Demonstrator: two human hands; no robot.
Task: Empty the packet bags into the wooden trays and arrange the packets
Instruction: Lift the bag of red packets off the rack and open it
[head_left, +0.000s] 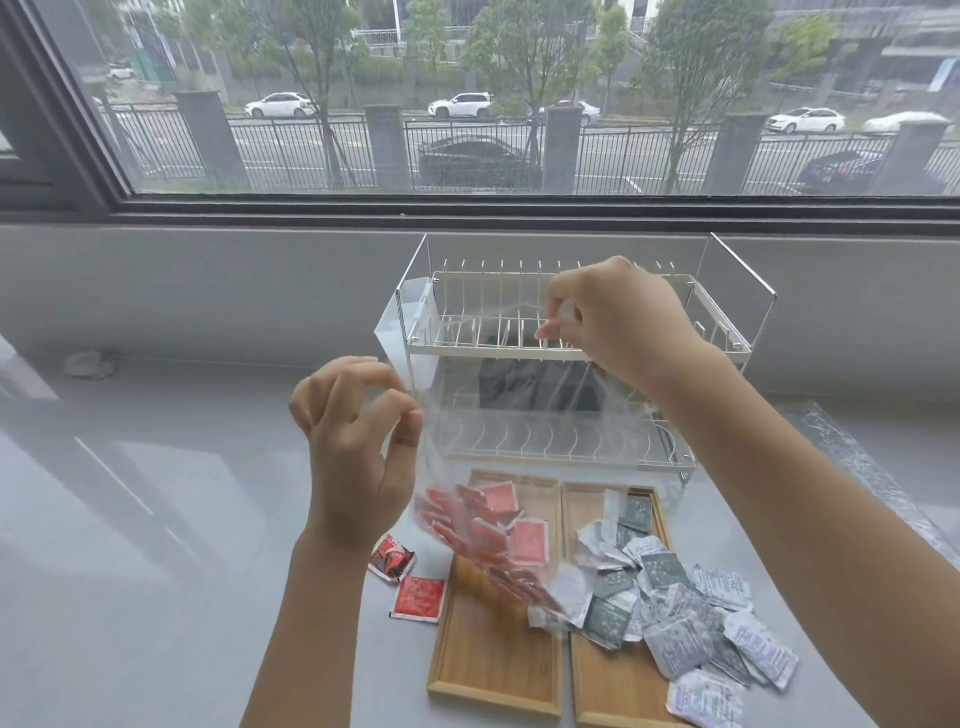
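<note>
A clear plastic bag (514, 431) hangs upside down above the left wooden tray (493, 660). My left hand (358, 447) pinches one upper corner and my right hand (618, 327) pinches the other, higher up. Red packets (483, 530) are sliding out of the bag's lower end onto the left tray. Grey and white packets (670, 603) lie heaped in the right wooden tray (613, 691) and spill over its right edge. Two red packets (418, 597) lie on the counter to the left of the trays.
A white two-tier wire dish rack (571, 322) stands behind the trays, with a dark cloth inside it. Crinkled clear plastic (852, 457) lies at the right on the grey counter. A window and its sill run along the back.
</note>
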